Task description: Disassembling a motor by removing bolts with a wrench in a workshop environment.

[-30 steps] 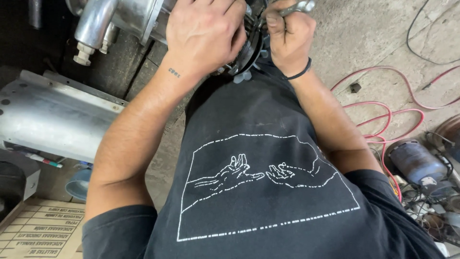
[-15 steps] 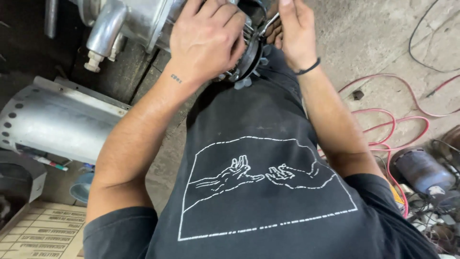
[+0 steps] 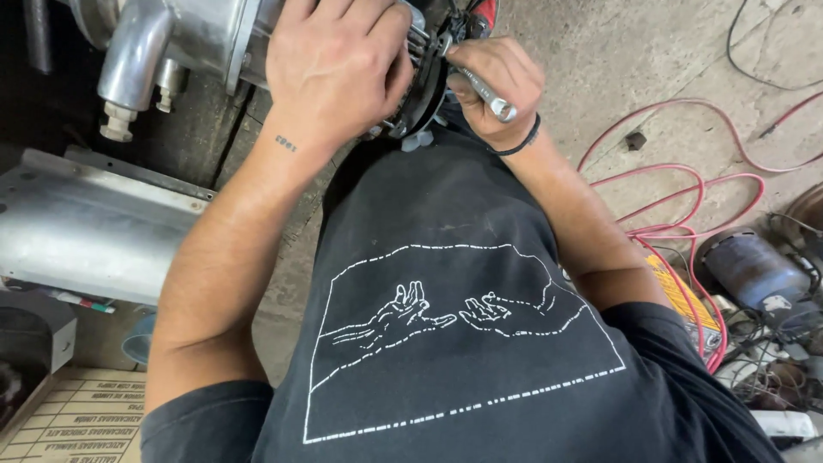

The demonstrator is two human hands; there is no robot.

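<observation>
My left hand (image 3: 339,64) lies palm-down on the end of a silver metal motor housing (image 3: 201,34) at the top of the view, fingers curled over its dark round end plate (image 3: 424,99). My right hand (image 3: 497,86) is closed around a slim chrome wrench (image 3: 484,90), whose far end sits at the plate's bolts. Both forearms reach up from my black printed shirt (image 3: 463,326). The bolt under the wrench is hidden by my fingers.
A silver sheet-metal cover (image 3: 90,227) lies at the left on the concrete floor. Red cables (image 3: 686,206) loop at the right beside a small blue motor (image 3: 754,270) and tangled parts. A cardboard box (image 3: 69,420) sits at the bottom left.
The view has shifted so both hands sit lower in the frame. My right hand has turned, bringing the wrench handle down toward me. My left hand stays on the housing.
</observation>
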